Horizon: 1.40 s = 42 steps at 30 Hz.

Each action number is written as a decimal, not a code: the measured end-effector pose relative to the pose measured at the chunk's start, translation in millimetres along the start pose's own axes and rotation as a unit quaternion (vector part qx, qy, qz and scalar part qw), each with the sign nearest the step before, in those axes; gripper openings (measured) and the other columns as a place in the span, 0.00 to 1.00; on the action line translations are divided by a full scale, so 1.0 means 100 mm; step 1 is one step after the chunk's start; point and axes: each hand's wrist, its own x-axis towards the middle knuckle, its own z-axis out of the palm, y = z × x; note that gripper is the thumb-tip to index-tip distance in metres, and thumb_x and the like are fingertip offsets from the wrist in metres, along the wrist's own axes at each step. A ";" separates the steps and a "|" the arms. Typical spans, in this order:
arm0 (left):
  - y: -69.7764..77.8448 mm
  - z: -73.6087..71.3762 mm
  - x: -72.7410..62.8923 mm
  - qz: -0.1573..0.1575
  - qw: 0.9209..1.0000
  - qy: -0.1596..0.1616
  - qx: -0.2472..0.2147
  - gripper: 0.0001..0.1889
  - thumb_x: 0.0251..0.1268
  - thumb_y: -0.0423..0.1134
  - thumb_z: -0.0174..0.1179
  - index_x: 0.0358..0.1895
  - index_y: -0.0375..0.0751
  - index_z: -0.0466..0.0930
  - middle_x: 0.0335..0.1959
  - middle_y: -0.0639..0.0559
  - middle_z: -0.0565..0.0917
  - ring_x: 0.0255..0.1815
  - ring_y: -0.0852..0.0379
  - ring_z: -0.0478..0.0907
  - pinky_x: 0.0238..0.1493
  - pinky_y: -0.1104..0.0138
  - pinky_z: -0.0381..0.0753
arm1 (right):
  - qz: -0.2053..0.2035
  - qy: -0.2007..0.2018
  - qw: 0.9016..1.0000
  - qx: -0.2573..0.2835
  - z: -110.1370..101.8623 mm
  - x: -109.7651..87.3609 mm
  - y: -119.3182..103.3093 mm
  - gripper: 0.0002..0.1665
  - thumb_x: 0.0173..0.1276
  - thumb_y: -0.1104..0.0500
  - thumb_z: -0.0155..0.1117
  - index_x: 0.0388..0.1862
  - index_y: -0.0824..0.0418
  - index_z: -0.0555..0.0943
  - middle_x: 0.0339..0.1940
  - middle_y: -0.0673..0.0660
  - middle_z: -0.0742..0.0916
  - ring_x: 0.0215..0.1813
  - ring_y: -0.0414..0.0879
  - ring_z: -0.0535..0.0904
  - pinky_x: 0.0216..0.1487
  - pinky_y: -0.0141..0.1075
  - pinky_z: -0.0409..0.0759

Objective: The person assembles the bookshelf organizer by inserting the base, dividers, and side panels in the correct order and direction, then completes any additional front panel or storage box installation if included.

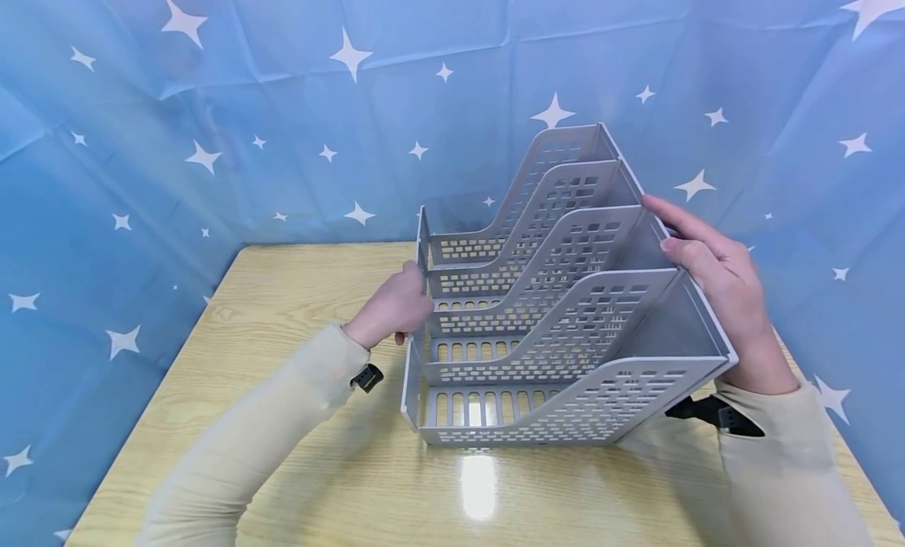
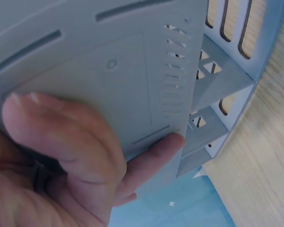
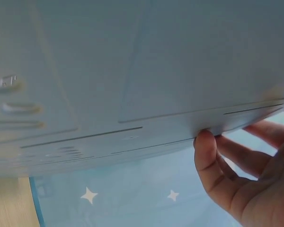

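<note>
A grey plastic file rack [image 1: 654,417] with several slanted dividers stands on the table. It has perforated sides, a low front panel [image 1: 411,386] and a tall back panel [image 1: 707,315]. My left hand [image 1: 396,302] is at the front panel with curled fingers overlapping its edge. The left wrist view shows one finger [image 2: 154,161] lying along the panel's slotted outer face. My right hand [image 1: 721,284] grips the back panel, thumb and forefinger at its upper edge. Seen from the right wrist, a digit [image 3: 206,149] meets the panel's rim, and the other fingertips are hidden behind it.
The wooden table [image 1: 304,295] extends to the left of the rack and in front of it. A blue curtain [image 1: 297,99] with white stars hangs behind and along both sides. Dark wrist straps [image 1: 731,417] are worn at both cuffs.
</note>
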 end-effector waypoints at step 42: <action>-0.05 -0.04 -0.21 0.019 0.997 -0.060 -0.042 0.29 0.80 0.31 0.37 0.74 0.13 0.44 0.31 0.40 0.75 0.15 0.54 0.77 0.25 0.62 0.80 | 0.017 -0.024 0.995 0.100 -0.02 0.01 0.04 0.26 0.79 0.62 0.52 0.74 0.57 0.76 0.64 0.47 0.85 0.56 0.38 0.83 0.48 0.23 0.81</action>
